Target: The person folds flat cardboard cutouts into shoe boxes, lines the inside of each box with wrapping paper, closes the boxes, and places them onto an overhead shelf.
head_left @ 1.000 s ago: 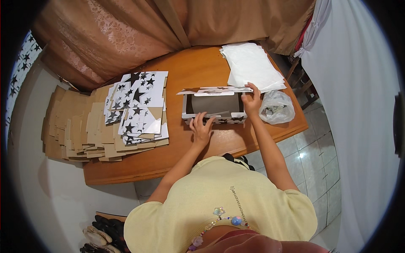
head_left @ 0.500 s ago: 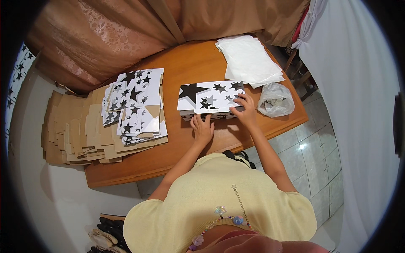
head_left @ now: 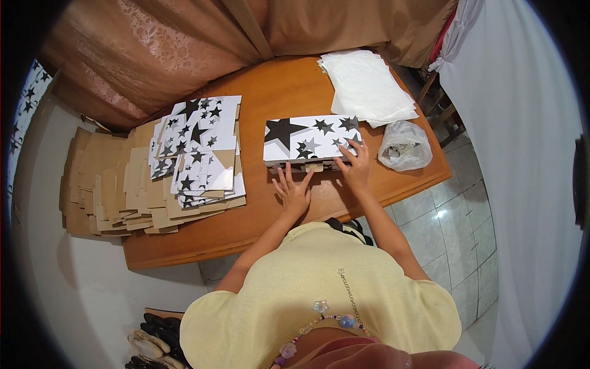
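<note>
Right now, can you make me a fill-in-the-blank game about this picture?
1. The box under the hands is white with black ____.
2. The right hand rests on the box's ____ side.
3. The table is made of ____.
4. The clear bag lies to the ____ of the box.

Missing words: stars; right; wood; right

left hand [head_left: 293, 192]: flat, palm down, fingers spread, pointing forward | right hand [head_left: 354, 165]: palm down, fingers extended and splayed | both forearms reach forward, elbows bent
</note>
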The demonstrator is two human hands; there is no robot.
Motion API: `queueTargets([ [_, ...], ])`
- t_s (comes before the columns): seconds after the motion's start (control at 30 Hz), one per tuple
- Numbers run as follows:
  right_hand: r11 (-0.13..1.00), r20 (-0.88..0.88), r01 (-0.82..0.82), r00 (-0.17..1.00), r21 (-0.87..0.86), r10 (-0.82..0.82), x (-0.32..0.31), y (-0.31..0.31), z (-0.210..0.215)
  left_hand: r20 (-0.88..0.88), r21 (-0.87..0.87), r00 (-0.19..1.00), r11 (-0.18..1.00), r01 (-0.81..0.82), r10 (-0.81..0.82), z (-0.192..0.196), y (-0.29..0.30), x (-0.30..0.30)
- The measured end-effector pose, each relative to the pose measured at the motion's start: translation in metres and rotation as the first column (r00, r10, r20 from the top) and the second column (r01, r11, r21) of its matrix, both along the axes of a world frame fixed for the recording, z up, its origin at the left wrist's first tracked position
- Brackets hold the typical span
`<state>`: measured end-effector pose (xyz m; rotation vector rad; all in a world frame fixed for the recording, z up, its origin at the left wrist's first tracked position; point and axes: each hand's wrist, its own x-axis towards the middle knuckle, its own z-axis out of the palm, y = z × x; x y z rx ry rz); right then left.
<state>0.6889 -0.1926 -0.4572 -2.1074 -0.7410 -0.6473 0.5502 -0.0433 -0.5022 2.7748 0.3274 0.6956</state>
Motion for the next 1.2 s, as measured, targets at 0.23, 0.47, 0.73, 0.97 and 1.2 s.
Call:
queueTargets([
  [0.23, 1.000, 0.006, -0.006, 1.000, 0.004, 0.006, 0.000, -0.005, -0.016, -0.062, 0.005, 0.997, 0.999, 0.053, -0.052, 0.007, 0.009, 0.002],
  [0.47, 0.996, 0.049, -0.004, 0.999, -0.087, 0.008, -0.004, -0.009, -0.026, 0.016, -0.021, 0.994, 0.994, 0.109, -0.109, 0.023, 0.029, 0.016],
  [0.73, 0.980, 0.047, -0.072, 0.996, -0.187, 0.082, -0.028, 0.011, -0.019, 0.160, 0.011, 0.985, 0.998, 0.069, -0.070, 0.017, 0.041, 0.025],
  [0.97, 0.974, 0.206, -0.176, 0.957, -0.141, 0.203, -0.018, 0.036, -0.019, 0.251, -0.161, 0.965, 0.980, 0.116, -0.073, 0.018, 0.038, 0.028],
  [1.2, 0.967, 0.284, -0.190, 0.930, -0.168, 0.232, -0.010, 0.037, -0.018, 0.250, -0.210, 0.968, 0.974, 0.090, -0.036, 0.018, 0.035, 0.025],
])
